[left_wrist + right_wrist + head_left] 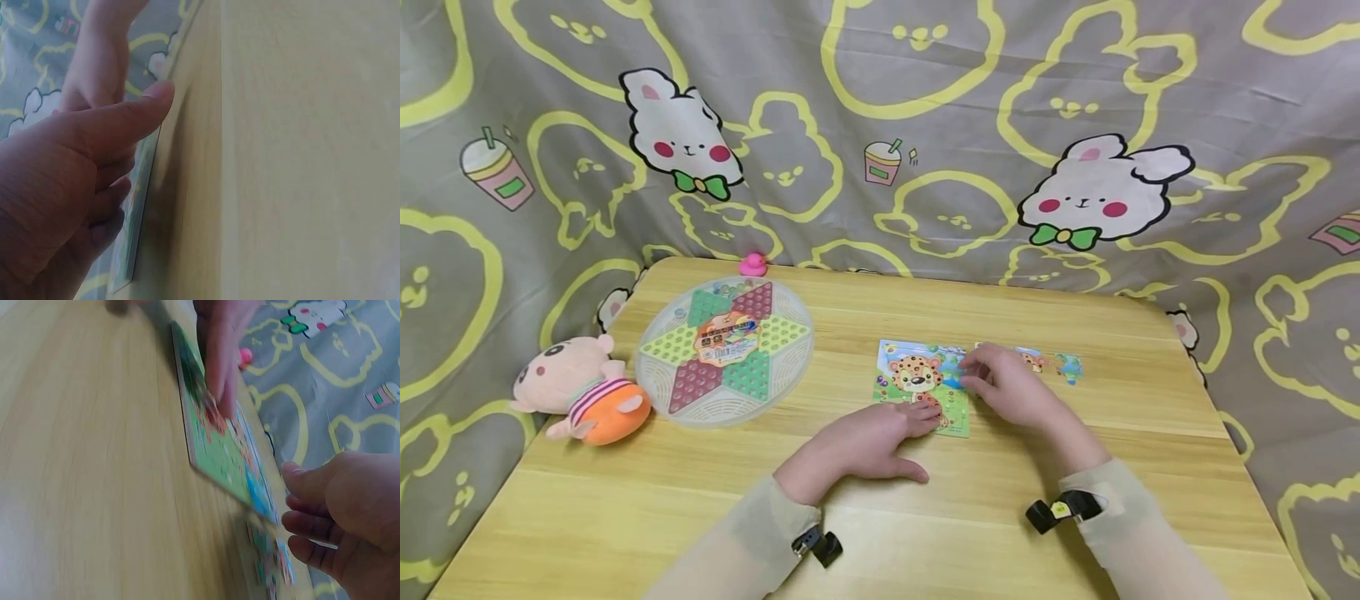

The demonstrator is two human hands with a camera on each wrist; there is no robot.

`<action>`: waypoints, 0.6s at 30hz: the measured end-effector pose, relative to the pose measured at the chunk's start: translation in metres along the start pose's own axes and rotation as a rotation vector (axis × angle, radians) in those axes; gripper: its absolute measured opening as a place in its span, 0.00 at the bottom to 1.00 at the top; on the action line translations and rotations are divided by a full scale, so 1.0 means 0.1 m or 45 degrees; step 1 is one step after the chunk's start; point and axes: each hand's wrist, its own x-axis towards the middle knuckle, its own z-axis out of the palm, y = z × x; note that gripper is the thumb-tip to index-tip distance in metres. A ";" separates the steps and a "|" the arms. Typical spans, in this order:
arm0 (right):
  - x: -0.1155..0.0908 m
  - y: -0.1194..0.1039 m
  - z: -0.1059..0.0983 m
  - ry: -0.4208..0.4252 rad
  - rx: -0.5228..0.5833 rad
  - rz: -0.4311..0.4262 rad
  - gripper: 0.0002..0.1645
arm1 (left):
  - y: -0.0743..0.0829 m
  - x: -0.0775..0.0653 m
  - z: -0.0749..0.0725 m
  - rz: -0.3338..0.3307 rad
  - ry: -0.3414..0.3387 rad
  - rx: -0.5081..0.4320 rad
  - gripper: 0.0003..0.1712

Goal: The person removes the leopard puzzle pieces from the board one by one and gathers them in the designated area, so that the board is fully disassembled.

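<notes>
A flat jigsaw puzzle (958, 412) with a spotted leopard cub on green grass lies on the table. My left hand (876, 437) rests its fingers on the lower part of the picture, thumb spread to the side. At the puzzle's upper right edge is my right hand (1011, 383), its fingers loosely bent. The right wrist view shows this hand (347, 519) with no object visible between thumb and fingers. Loose puzzle pieces (1069, 367) lie just beyond it, partly hidden by the hand in the head view.
A round Chinese checkers board (786, 375) with marbles at its far side lies on the left. Beside it is a plush toy (613, 412) in orange. A pink rubber duck (753, 265) sits at the table's back edge, before a patterned curtain (955, 108).
</notes>
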 end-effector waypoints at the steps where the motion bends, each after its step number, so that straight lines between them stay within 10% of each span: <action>1: 0.03 -0.03 0.02 -0.020 -0.001 0.001 0.10 | 0.00 0.01 0.00 -0.002 -0.002 0.006 0.47; 18: 0.33 -0.19 0.28 -0.183 -0.075 -0.007 0.22 | -0.07 0.05 0.03 -0.021 -0.063 -0.039 0.45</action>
